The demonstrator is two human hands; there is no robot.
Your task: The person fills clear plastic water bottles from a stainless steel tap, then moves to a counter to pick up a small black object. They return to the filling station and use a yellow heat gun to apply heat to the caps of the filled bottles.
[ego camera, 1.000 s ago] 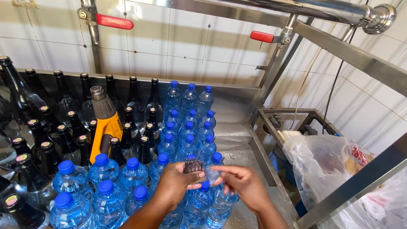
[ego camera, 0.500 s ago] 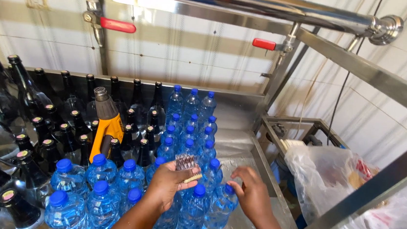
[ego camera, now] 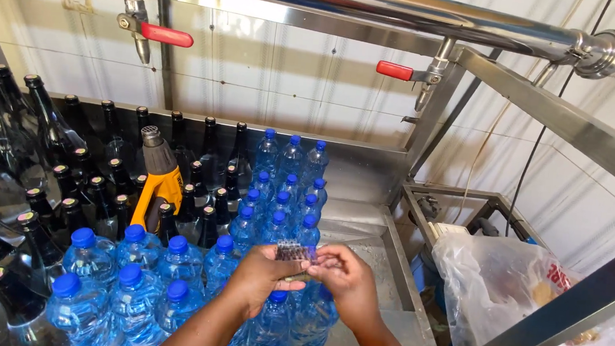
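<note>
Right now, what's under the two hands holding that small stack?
Blue-capped water bottles stand beneath the left hand and right hand, which hold the small stack. Several caps there are covered.

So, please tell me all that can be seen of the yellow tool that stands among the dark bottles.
The yellow tool looks like a heat gun: a grey metal nozzle on top with a round ribbed mouth, a dark body, and a yellow plastic handle with a black trigger part. It stands tilted, nozzle pointing up and left, wedged between the dark glass bottles in the steel tray. No hand touches it.
</note>
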